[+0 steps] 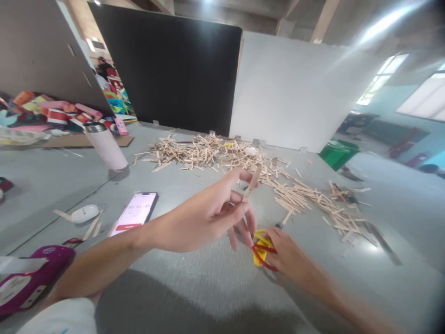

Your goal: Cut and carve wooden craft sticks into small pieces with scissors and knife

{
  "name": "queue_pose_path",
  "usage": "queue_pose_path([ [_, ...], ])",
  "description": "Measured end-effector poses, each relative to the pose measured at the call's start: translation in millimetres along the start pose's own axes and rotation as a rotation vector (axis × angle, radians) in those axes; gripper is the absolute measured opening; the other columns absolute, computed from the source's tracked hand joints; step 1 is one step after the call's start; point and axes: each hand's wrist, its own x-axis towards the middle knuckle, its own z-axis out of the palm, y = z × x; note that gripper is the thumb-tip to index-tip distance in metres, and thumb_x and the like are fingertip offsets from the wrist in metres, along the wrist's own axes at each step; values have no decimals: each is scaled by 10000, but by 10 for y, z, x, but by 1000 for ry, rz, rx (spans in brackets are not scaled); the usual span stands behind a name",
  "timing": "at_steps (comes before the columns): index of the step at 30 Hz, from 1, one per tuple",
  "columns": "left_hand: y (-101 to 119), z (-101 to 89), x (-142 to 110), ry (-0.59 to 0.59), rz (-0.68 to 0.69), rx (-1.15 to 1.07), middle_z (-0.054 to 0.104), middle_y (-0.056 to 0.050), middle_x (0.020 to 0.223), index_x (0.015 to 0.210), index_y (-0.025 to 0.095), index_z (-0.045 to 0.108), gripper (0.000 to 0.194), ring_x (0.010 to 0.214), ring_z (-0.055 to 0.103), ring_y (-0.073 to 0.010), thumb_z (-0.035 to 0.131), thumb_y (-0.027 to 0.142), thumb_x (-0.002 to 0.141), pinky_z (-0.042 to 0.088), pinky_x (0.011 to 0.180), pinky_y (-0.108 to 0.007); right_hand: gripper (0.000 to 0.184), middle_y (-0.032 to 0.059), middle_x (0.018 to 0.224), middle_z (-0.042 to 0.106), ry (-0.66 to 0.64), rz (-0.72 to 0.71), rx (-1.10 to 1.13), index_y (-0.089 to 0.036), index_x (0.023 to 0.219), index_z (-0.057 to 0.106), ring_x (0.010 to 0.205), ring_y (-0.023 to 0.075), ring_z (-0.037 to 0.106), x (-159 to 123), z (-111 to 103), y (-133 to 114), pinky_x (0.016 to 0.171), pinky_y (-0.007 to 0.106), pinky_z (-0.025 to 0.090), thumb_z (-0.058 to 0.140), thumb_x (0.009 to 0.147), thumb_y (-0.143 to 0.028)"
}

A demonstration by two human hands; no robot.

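My left hand (222,204) is raised over the middle of the table, pinching a flat wooden craft stick (252,184) that points up and away. Close by on the right, my right hand (287,250) is closed around a hand tool with red handles (266,265); yellow parts show beside the red. Its working end is mostly hidden, so I cannot tell its exact kind. The fingertips of my left hand hang near the tool's handles; whether they touch is unclear. Beyond both hands lies a large heap of craft sticks (194,153), trailing off to the right (295,194).
On the left are a phone (137,208) showing a timer, a white mouse (85,213), a pale tumbler (107,147) and a purple device (41,273). Black (174,69) and white (281,93) panels stand behind the heap. A green bin (337,154) is at the right.
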Motion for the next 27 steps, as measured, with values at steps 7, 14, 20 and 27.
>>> queue_pose_path([
  [7, -77, 34, 14, 88, 15, 64, 739, -39, 978, 1395, 282, 337, 248, 811, 802, -194, 446, 336, 1179, 651, 624, -237, 516, -34, 768, 533, 6, -16, 735, -245, 916, 544, 671, 163, 496, 108, -361, -54, 615, 287, 433, 814, 866, -681],
  [14, -123, 77, 50, 170, 41, 114, 756, -80, 1059, 1375, 270, 306, 271, 750, 789, -181, 457, 375, 1176, 613, 574, -229, 640, 35, 847, 594, 42, -165, 1096, -234, 1008, 621, 737, 206, 559, -164, -283, -243, 708, 355, 529, 598, 944, -871],
  [20, -150, 97, 91, 156, 66, 128, 753, -107, 1114, 1355, 243, 363, 219, 819, 818, -195, 454, 332, 1177, 617, 593, -226, 573, 16, 719, 586, 11, -126, 1265, -217, 914, 676, 583, 179, 545, -432, -76, -265, 631, 349, 534, 531, 1037, -757],
  [27, -217, 146, 105, 111, 50, 199, 741, -59, 978, 1323, 238, 404, 214, 829, 821, -201, 480, 375, 1178, 617, 622, -225, 632, 55, 755, 616, -153, -28, 1074, -199, 904, 699, 622, 180, 587, -645, -401, -475, 599, 298, 485, 549, 1002, -804],
])
